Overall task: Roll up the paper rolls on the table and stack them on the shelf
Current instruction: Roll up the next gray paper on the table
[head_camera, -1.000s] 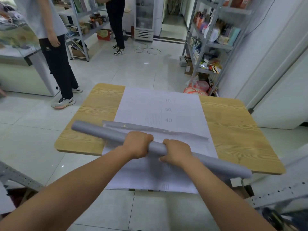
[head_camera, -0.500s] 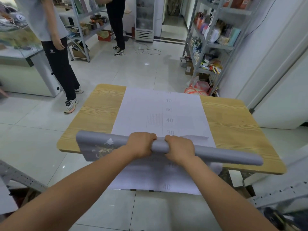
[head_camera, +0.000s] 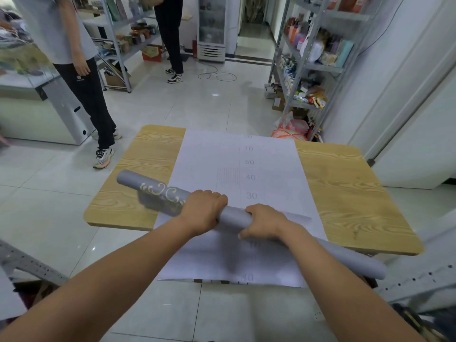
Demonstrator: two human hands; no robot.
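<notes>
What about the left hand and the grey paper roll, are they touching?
Touching. The head view shows the left hand curled over the grey paper roll, its fingers wrapped around it with no gap.

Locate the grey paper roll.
Head view: the grey paper roll slants across the near part of the table, over the white sheet, left hand and right hand gripping its middle.

The roll (head_camera: 235,215) is a long grey paper tube, slanting from centre left of the frame down to the lower right. A loose flap with a cream scroll pattern, blurred, hangs near its upper-left end. Both hands grip its middle above the table (head_camera: 345,193).
</notes>
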